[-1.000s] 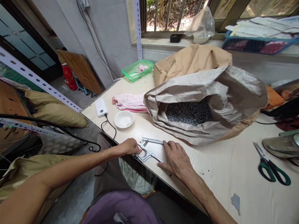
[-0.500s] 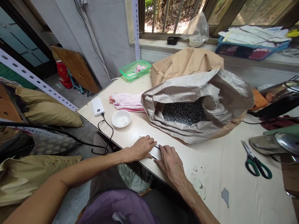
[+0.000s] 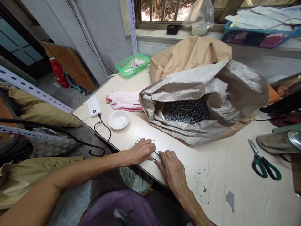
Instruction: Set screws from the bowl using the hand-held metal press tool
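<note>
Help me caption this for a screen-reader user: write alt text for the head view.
A person's left hand and right hand rest on a metal tool at the near edge of a table. Behind them lies an open sack of dark pieces, with a white bowl to its left and green-handled scissors at right.

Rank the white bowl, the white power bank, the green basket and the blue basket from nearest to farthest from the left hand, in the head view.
From the left hand:
1. White bowl, just beyond it, leftward.
2. White power bank, at the table's left edge.
3. Green basket, table's far end.
4. Blue basket, on the windowsill, far right.
</note>
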{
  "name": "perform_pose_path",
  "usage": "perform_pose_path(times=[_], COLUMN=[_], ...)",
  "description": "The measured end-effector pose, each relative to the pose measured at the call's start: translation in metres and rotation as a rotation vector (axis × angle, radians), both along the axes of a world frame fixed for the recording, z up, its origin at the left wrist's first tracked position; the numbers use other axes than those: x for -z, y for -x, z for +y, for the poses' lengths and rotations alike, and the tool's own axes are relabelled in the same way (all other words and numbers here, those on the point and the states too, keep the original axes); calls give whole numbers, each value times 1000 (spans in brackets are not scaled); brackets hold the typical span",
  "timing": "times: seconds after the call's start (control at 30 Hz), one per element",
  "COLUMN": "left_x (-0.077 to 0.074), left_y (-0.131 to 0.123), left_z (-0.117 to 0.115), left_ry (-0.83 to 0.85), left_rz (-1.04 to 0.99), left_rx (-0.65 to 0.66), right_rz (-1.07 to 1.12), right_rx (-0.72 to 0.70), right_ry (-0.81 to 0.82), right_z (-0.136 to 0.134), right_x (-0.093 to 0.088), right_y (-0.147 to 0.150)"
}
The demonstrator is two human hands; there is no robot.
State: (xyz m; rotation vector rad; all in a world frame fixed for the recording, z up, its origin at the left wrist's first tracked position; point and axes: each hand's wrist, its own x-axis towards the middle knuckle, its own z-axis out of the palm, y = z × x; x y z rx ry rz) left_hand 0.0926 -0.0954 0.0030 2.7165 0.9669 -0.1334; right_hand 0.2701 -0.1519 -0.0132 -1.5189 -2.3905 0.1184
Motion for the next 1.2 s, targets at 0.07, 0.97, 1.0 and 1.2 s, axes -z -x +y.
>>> perform_pose_path(times=[0.07,0.97,1.0,1.2], left_x=[1,-21,-20,-4], left_y=[0,63,69,78], left_z=[1,-16,-21,-46], left_ry=[4,11,33,161], left_rz=[0,-477,-475,-435], left_rx=[0,-602,-634,-695], right_rz=[3,154,176,168], right_rx=[-12,58,40,-49], right_ry=[13,-114,-116,-52], right_z=[1,-7,-9,-23], right_x=[1,-8,-7,6], right_y=[-1,-29,-27,-2])
